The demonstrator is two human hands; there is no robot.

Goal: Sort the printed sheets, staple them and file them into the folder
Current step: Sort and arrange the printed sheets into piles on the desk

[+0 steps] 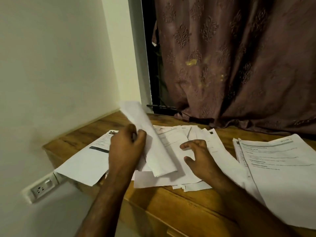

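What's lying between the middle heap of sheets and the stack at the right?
In the head view, a narrow strip of bare wooden desk separates the middle heap from the right stack; nearer the person their edges seem to meet.

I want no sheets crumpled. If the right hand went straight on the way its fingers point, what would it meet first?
Probably the lifted sheets gripped by the left hand; the right hand points left toward them, though depth is unclear.

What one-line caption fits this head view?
Left hand lifts a sheet off the middle pile on a wooden table; right hand hovers with spread fingers.
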